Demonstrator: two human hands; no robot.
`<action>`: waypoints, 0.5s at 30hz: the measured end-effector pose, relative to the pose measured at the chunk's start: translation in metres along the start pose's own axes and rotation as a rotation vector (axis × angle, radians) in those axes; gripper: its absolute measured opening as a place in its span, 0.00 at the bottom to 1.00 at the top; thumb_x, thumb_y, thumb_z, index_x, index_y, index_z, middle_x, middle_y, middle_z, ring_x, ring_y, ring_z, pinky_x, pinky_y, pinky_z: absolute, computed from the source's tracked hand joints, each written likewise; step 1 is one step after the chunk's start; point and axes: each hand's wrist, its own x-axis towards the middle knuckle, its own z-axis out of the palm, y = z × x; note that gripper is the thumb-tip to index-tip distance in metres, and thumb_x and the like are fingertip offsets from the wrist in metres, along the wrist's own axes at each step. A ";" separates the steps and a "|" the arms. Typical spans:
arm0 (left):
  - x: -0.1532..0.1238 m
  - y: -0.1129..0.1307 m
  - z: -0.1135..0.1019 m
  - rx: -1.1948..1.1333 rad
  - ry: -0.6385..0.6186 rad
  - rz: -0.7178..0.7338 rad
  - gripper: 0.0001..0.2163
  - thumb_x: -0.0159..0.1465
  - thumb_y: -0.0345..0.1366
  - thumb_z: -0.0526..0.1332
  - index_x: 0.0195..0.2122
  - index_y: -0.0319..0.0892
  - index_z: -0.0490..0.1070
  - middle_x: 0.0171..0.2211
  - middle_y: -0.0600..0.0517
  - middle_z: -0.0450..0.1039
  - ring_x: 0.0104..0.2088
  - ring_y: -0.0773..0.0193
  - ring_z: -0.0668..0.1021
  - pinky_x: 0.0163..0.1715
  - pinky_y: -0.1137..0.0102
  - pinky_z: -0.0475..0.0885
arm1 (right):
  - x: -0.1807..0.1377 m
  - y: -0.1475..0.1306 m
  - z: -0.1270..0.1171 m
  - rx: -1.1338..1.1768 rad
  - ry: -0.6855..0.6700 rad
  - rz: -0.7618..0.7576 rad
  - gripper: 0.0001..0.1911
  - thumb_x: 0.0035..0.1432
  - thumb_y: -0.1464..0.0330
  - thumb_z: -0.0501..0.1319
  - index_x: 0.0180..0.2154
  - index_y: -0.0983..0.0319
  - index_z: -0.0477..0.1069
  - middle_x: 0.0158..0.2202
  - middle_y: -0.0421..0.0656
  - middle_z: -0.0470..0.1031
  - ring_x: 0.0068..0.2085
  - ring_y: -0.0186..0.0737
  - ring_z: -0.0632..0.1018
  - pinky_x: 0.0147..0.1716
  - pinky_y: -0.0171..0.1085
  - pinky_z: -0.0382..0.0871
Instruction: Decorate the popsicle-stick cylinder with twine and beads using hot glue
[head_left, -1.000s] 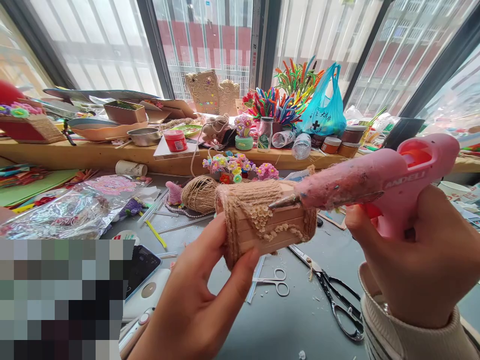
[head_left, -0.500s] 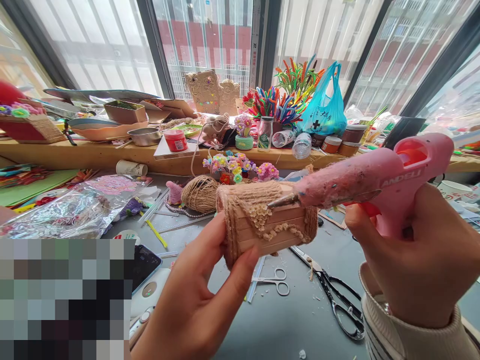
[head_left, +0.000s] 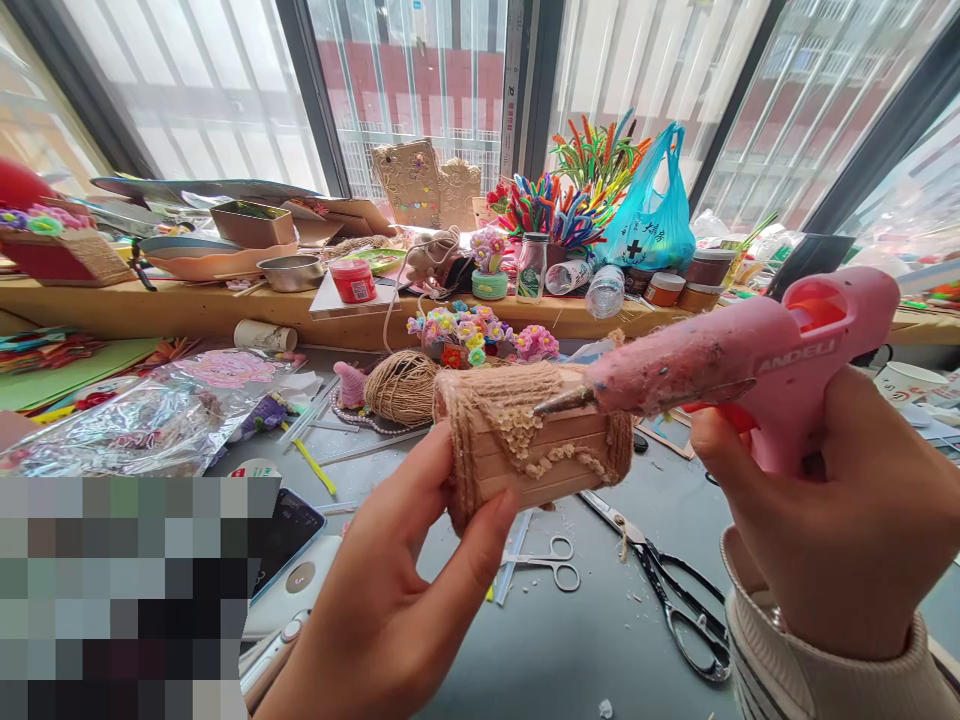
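My left hand (head_left: pixel 397 600) grips a small cylinder of wooden sticks (head_left: pixel 532 440), wrapped at both ends with jute twine and trimmed with twine lace, held up above the grey table. My right hand (head_left: pixel 825 520) is closed round the handle of a pink hot glue gun (head_left: pixel 742 360), forefinger on the red trigger. The gun's metal nozzle (head_left: pixel 559 402) touches the twine lace on the cylinder's upper side.
On the table below lie small scissors (head_left: pixel 551 565) and large black scissors (head_left: pixel 675 610). A ball of jute twine (head_left: pixel 401 388) and small craft flowers (head_left: pixel 480 335) sit behind. A phone (head_left: pixel 281 535) lies at left. A cluttered wooden shelf (head_left: pixel 225 305) runs under the windows.
The glue gun's nozzle has crept slightly left along the twine lace. Both hands hold nearly the same pose.
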 end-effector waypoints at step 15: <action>-0.002 0.001 0.000 0.030 0.003 0.022 0.21 0.62 0.33 0.57 0.54 0.65 0.63 0.51 0.69 0.72 0.52 0.71 0.73 0.50 0.81 0.67 | -0.003 0.000 -0.001 -0.011 -0.044 0.044 0.20 0.43 0.63 0.65 0.19 0.58 0.52 0.14 0.31 0.52 0.14 0.27 0.55 0.14 0.31 0.47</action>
